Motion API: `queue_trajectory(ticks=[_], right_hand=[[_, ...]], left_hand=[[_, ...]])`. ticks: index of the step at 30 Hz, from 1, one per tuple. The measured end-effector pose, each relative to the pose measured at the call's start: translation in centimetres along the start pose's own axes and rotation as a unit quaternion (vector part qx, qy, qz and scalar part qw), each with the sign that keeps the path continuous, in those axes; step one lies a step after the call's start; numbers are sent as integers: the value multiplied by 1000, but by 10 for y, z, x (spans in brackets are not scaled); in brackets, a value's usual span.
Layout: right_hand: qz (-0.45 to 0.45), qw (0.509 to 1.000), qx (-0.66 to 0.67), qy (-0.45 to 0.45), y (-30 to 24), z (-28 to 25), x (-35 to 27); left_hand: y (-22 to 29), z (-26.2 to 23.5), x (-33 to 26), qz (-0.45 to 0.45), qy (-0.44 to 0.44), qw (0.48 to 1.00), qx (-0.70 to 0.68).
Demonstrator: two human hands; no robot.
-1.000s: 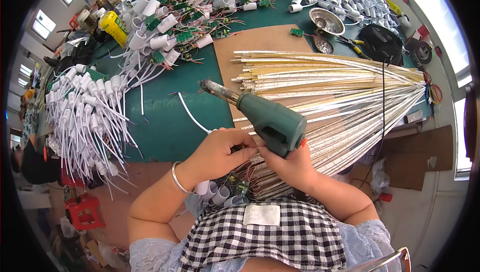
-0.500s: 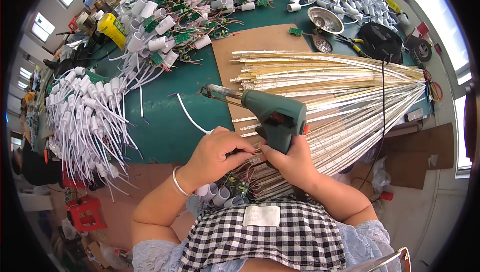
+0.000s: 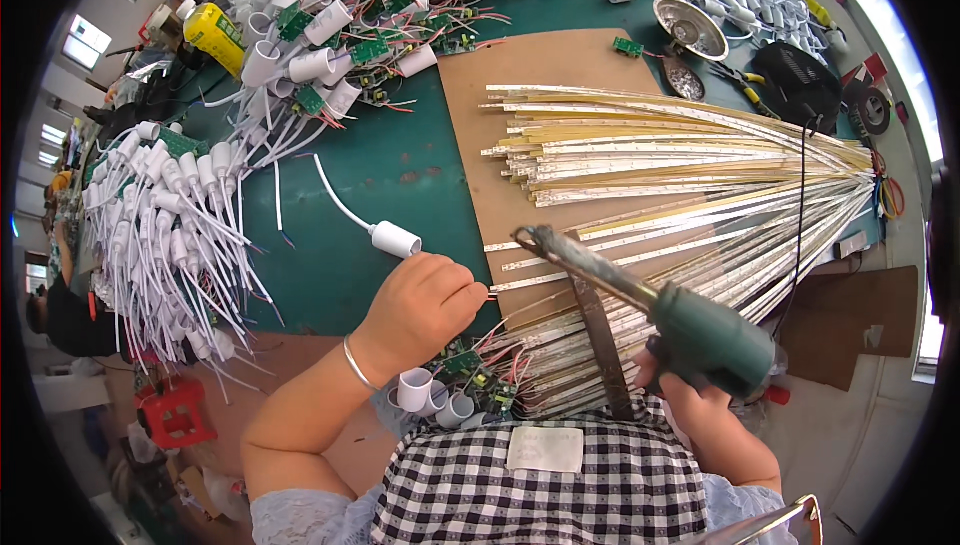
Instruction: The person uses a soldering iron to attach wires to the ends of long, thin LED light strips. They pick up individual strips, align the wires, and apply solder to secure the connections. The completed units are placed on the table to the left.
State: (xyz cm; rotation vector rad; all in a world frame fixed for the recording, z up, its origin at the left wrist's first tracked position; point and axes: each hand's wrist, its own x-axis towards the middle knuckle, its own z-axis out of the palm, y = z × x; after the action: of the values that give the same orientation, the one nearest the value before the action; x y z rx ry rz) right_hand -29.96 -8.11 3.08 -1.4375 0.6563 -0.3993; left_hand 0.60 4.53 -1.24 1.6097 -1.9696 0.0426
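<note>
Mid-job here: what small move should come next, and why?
Probably ease the green soldering gun over so its metal tip nears the thin red wire at the left hand. That hand seems to be pinching the wire near the LED strips, while the right hand grips the gun with its tip apart from the wire.

The soldering gun (image 3: 715,340) is dark green, the cylinder (image 3: 396,239) plain white, the strips (image 3: 610,149) white and pale yellow, the cardboard (image 3: 468,105) tan, the surface (image 3: 375,190) deep green, the circuit board (image 3: 629,47) brighter green, the bottle (image 3: 213,35) bright yellow, the bracelet (image 3: 358,364) silver, and the apron (image 3: 600,495) checked black and white.
</note>
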Motion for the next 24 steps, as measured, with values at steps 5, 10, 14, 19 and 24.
queue_trajectory(ticks=[5,10,14,19,24], right_hand=[[24,999,36,-20,10,-4,-19],[37,999,27,-8,5,-1,-16],[10,988,-135,-71,14,-11,-21],[4,990,-124,-68,6,-2,-14],[0,981,-184,-63,8,-3,-19]], left_hand=[[-3,1,0,12,53,998,-20],[-5,7,-1,19,32,999,-25],[-6,9,-4,17,21,1000,-16],[-6,11,-3,18,27,999,-7],[-5,10,-6,11,31,999,-16]])
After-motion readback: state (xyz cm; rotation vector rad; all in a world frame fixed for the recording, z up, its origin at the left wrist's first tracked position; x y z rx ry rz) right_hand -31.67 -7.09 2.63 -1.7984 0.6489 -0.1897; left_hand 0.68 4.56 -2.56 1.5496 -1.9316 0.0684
